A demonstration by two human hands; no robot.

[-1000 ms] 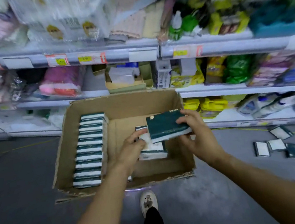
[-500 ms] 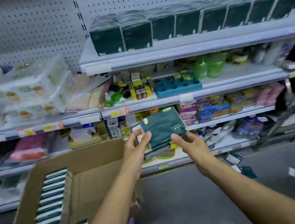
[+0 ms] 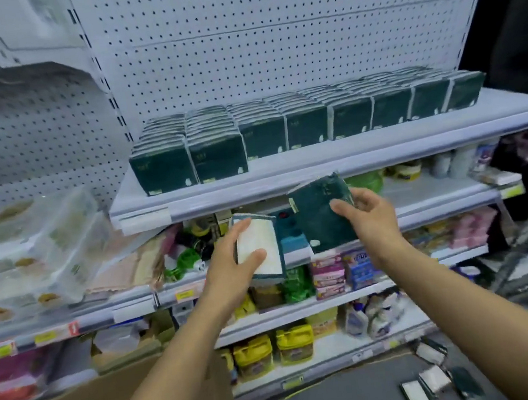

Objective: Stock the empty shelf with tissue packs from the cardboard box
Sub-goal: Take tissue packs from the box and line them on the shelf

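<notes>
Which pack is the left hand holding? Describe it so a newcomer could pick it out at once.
Start at the top shelf with its rows of dark green tissue packs. Just below its front edge, two hands hold up a pack each. The left hand grips the left pack, which shows a white face, unlike the dark green right pack in the right hand.

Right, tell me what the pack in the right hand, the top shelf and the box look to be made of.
Pack in the right hand: soft dark green plastic film, probably; slightly glossy and wrinkled, though blurred.
Top shelf: painted metal, likely; smooth pale grey, a thin straight edge with a perforated back panel behind it.
Box: corrugated cardboard; matte brown with raw flap edges.
</notes>
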